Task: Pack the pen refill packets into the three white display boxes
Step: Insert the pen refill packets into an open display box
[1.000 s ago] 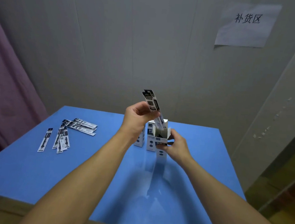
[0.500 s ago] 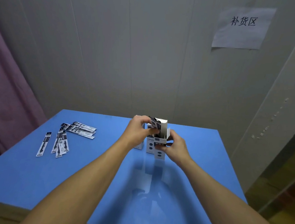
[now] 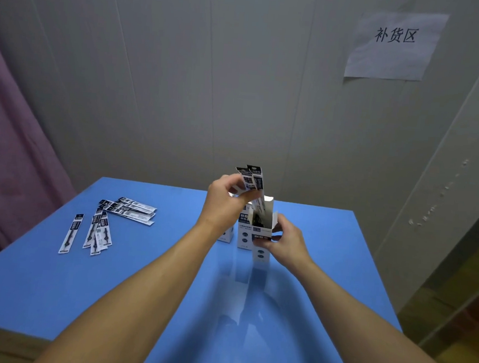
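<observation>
Three white display boxes stand close together at the middle of the blue table (image 3: pixel 52 289). My right hand (image 3: pixel 283 242) grips the nearest box (image 3: pixel 262 242) by its right side. My left hand (image 3: pixel 226 201) pinches a small bunch of pen refill packets (image 3: pixel 252 179); their tops stick up above my fingers and their lower ends reach into the open top of that box. The middle box (image 3: pixel 244 236) and the left box (image 3: pixel 226 235) are partly hidden behind my left wrist. Several loose packets (image 3: pixel 128 210) lie on the table's left side.
One single packet (image 3: pixel 71 233) lies apart at the far left of the table. A grey wall stands close behind the table, with a paper sign (image 3: pixel 393 44) at upper right. A purple curtain (image 3: pixel 9 146) hangs on the left. The floor drops away at right.
Half a second ago my left hand was low at the box's mouth with the packets pushed down; now it is raised and the packets stand high above the box.
</observation>
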Tool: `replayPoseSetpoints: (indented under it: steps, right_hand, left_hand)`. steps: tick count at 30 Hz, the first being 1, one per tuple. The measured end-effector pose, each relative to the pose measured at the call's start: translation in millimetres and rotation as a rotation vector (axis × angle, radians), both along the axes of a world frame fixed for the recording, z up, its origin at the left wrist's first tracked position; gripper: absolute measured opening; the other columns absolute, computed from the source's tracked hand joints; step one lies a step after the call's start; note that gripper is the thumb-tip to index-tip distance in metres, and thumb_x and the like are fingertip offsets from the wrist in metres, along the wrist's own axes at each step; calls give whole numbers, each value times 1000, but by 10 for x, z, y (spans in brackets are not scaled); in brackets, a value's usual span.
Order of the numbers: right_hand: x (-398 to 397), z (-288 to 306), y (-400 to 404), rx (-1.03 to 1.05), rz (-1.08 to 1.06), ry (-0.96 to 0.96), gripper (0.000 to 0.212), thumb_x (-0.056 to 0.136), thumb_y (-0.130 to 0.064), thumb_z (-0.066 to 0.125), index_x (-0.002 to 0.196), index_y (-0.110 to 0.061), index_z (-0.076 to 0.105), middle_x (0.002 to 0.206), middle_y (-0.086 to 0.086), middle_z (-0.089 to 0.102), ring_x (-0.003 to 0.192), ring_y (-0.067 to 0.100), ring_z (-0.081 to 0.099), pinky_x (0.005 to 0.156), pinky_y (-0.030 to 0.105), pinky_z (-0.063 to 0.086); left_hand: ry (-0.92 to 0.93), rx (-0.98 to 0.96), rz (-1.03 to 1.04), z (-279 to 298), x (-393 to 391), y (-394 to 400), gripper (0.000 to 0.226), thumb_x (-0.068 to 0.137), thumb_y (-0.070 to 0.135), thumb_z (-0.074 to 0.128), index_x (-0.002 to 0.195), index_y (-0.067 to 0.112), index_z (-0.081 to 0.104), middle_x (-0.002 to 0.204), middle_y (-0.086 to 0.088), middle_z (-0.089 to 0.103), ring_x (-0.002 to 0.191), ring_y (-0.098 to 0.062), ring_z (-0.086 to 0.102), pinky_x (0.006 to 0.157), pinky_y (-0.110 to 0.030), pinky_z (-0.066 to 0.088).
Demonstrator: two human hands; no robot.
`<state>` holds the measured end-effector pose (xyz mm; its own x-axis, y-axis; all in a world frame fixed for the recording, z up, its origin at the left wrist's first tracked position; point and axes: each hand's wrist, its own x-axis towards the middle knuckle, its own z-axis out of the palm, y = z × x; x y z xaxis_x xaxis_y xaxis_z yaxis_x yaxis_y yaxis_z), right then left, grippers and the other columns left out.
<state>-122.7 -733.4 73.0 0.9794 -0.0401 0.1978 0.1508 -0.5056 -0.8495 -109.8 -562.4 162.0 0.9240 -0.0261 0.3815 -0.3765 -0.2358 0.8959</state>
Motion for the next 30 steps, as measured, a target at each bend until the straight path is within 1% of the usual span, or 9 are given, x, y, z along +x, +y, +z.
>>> replayPoseSetpoints:
  steps: [3,7,9,13,16,18,20,25,30]
  right_hand:
    - [11,-13,-6,-3,1,0,44,68,-14,89,101,-25,63,89,-14,65,89,14,64,85,38,56]
    - [19,-20,1,-2,6,4,43,69,-13,89,100,-28,63,90,-13,66,89,14,64,85,38,57]
    - [31,-25,15,-6,9,2,41,69,-15,89,98,-28,62,92,-10,68,89,14,65,84,38,57]
    - [67,-25,43,-18,15,4,40,68,-17,89,96,-27,62,91,-6,68,86,17,65,80,41,58]
    - [84,-31,50,-51,35,4,42,67,-18,90,97,-26,62,93,-5,67,88,17,66,81,40,57]
    - [82,-35,49,-38,29,8,41,67,-18,89,97,-26,62,92,-6,68,87,16,66,81,38,57]
    - [85,-42,42,-5,11,13,41,68,-18,89,96,-29,61,91,-7,68,87,14,66,80,36,58]
    - [106,-75,19,12,-2,51,42,68,-23,89,99,-31,60,96,-4,69,90,14,67,78,38,59]
    - [134,-104,7,16,5,88,47,71,-23,88,108,-29,60,101,-4,68,93,12,66,79,37,58]
  left_hand:
    - [-7,-18,-2,-3,-4,-17,12,79,21,85,82,20,74,92,-8,67,84,-25,63,74,-29,51]
    - [-11,27,-11,-4,2,-36,16,78,21,86,83,13,73,94,-11,66,88,-29,61,82,-42,53]
    - [-9,35,-38,-7,4,-46,16,77,20,86,84,12,74,96,-12,65,88,-28,61,83,-42,53]
    - [14,90,-85,-51,26,-61,12,78,17,85,79,19,73,90,1,60,71,-2,52,72,-26,44]
    - [43,156,-96,-111,86,-41,13,79,17,84,80,26,74,92,12,61,86,-4,53,78,-22,41]
    - [38,261,-96,-153,132,-18,13,79,20,85,88,20,76,101,14,61,106,-7,44,82,-13,35]
    - [67,317,-84,-198,161,9,22,77,22,87,94,15,74,109,12,55,113,-7,35,84,-7,32]
    - [118,407,-93,-282,209,21,46,73,25,90,114,19,71,117,9,50,121,-9,32,101,-22,33]
    - [171,412,-154,-297,235,-1,58,73,25,90,123,38,65,121,13,47,125,-8,34,102,-26,36]
